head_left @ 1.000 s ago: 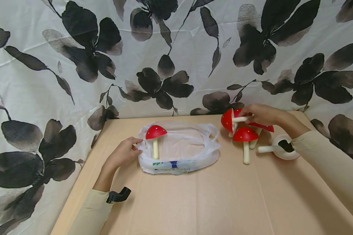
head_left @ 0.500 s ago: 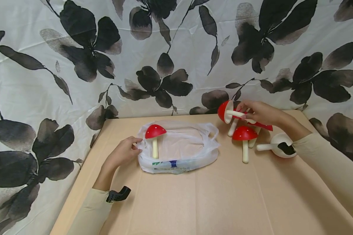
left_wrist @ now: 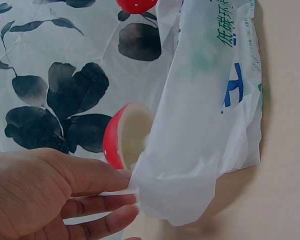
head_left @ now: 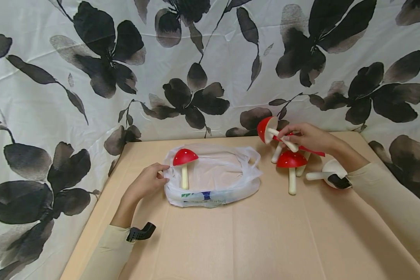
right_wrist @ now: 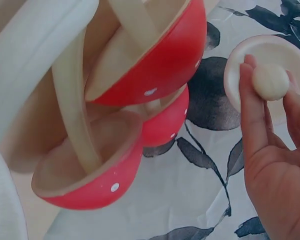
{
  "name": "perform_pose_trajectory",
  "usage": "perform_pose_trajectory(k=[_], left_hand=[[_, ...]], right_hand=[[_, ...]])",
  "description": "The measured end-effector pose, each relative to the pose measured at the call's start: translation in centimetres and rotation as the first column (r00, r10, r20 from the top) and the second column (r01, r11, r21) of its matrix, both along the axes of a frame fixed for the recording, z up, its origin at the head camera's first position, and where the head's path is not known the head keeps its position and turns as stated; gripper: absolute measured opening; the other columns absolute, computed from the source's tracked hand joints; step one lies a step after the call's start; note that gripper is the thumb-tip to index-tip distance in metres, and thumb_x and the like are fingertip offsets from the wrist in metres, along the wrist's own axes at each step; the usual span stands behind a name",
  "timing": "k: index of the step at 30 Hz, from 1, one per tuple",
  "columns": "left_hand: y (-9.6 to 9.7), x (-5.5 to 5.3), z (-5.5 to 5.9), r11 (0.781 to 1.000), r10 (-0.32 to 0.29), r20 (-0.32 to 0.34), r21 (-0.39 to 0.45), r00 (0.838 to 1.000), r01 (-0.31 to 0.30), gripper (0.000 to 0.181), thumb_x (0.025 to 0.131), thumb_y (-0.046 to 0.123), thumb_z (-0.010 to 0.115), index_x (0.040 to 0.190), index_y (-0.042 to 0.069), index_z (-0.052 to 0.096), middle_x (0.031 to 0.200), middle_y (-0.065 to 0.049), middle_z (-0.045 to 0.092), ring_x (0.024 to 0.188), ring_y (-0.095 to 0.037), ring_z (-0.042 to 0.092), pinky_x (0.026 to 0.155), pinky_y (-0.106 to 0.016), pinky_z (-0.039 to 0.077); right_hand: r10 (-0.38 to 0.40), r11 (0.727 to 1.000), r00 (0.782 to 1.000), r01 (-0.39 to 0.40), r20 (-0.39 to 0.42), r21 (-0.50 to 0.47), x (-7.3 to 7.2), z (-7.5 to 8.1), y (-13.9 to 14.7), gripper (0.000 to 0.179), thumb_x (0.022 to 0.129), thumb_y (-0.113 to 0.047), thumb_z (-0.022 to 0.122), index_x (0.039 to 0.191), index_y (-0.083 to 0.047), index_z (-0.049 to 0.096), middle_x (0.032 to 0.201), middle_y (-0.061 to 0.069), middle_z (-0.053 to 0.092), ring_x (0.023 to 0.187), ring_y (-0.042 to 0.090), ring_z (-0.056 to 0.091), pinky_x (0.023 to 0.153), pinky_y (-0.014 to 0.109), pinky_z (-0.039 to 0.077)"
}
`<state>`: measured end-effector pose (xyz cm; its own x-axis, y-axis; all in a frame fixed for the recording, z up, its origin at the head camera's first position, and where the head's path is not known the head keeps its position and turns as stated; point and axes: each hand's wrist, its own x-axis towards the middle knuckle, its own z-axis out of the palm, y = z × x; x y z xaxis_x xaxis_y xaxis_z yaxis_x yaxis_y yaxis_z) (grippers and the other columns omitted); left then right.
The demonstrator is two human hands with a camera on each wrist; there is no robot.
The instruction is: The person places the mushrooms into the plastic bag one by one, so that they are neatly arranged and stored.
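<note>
My right hand (head_left: 311, 136) pinches the pale stem of a red toy mushroom (head_left: 266, 130) with white dots. Its cap points to the back left, and the right wrist view shows the stem's rounded end (right_wrist: 270, 82) between thumb and fingers. With thumb and fingertips, my left hand (head_left: 147, 182) grips the left rim of a white plastic bag (head_left: 224, 196), whose mouth is spread wide. Another red toy mushroom (head_left: 185, 156) is inside the bag at its left; the left wrist view shows its cap (left_wrist: 115, 135) partly behind the plastic.
Below my right hand is a cluster of several red toy mushrooms, the front one (head_left: 291, 160) with its stem towards me. A white toy mushroom (head_left: 334, 171) with a black patch lies beside my right sleeve. A floral cloth (head_left: 245, 70) hangs behind the table (head_left: 203, 245).
My right hand has drawn the held toy mushroom slightly up and left from the cluster, and its stem now tilts down to the right. My left hand stays at the bag's rim.
</note>
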<state>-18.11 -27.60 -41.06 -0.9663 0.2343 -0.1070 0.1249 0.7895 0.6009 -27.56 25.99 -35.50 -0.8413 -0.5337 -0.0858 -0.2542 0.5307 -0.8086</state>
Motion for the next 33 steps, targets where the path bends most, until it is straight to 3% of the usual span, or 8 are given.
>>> perform_pose_trajectory(k=[4,9,12,20,23,27,33], left_hand=[[0.0,0.0,0.1,1.000,0.006,0.010,-0.004,1.000,-0.006,0.046,0.091,0.004,0.068,0.134,-0.009,0.060,0.111,-0.019,0.063,0.086,-0.025,0.059,0.067,-0.031,0.051],[-0.1,0.0,0.0,1.000,0.004,0.000,-0.007,1.000,-0.004,0.046,0.090,0.004,0.068,0.134,-0.008,0.060,0.112,-0.019,0.063,0.086,-0.025,0.060,0.067,-0.032,0.051],[-0.1,0.0,-0.1,1.000,0.004,-0.002,-0.003,1.000,-0.004,0.046,0.090,0.004,0.068,0.134,-0.008,0.060,0.112,-0.019,0.063,0.086,-0.025,0.060,0.068,-0.032,0.051],[0.1,0.0,0.0,1.000,0.013,-0.001,-0.009,1.000,-0.013,0.046,0.091,0.005,0.068,0.134,-0.008,0.060,0.112,-0.020,0.063,0.086,-0.025,0.060,0.068,-0.032,0.051],[0.2,0.0,0.0,1.000,0.018,0.002,-0.011,1.000,-0.018,0.046,0.091,0.005,0.068,0.134,-0.008,0.060,0.112,-0.019,0.063,0.086,-0.025,0.059,0.068,-0.032,0.051],[0.3,-0.1,0.0,1.000,0.021,0.001,-0.014,1.000,-0.021,0.046,0.091,0.005,0.068,0.134,-0.008,0.060,0.112,-0.019,0.063,0.086,-0.025,0.059,0.067,-0.031,0.051],[0.3,-0.3,-0.1,1.000,0.021,-0.002,-0.011,1.000,-0.021,0.046,0.091,0.005,0.068,0.134,-0.008,0.060,0.110,-0.019,0.063,0.086,-0.025,0.059,0.068,-0.032,0.051]], right_hand=[[-0.044,0.999,0.998,0.045,0.055,-0.020,0.3,0.1,-0.3,0.030,0.100,-0.011,0.063,0.128,-0.001,0.063,0.117,0.024,0.068,0.105,0.037,0.067,0.085,0.024,0.056],[-0.104,0.995,0.991,0.104,0.080,0.003,0.6,0.2,-0.6,0.039,0.096,-0.021,0.070,0.131,-0.007,0.061,0.115,0.014,0.072,0.109,0.034,0.064,0.086,0.026,0.056],[-0.143,0.988,0.983,0.148,0.119,-0.039,0.7,0.0,-0.7,0.043,0.096,-0.024,0.071,0.134,-0.007,0.058,0.121,0.012,0.070,0.109,0.031,0.064,0.086,0.028,0.056],[-0.230,0.943,0.929,0.286,0.288,-0.169,0.6,0.0,-0.9,0.053,0.096,-0.031,0.071,0.139,-0.009,0.050,0.119,-0.002,0.073,0.104,0.015,0.071,0.085,0.030,0.057],[-0.219,0.915,0.904,0.321,0.368,-0.243,0.5,0.1,-1.0,0.055,0.095,-0.028,0.072,0.141,-0.009,0.047,0.120,0.000,0.074,0.105,0.014,0.073,0.091,0.030,0.056],[-0.143,0.868,0.875,0.335,0.462,-0.367,0.4,0.1,-1.2,0.052,0.097,-0.018,0.068,0.142,-0.007,0.044,0.126,0.010,0.071,0.108,0.020,0.072,0.099,0.036,0.050],[-0.036,0.829,0.871,0.300,0.490,-0.472,0.2,-0.3,-1.3,0.043,0.101,-0.010,0.061,0.139,-0.005,0.042,0.125,0.012,0.071,0.109,0.025,0.072,0.099,0.036,0.049]])
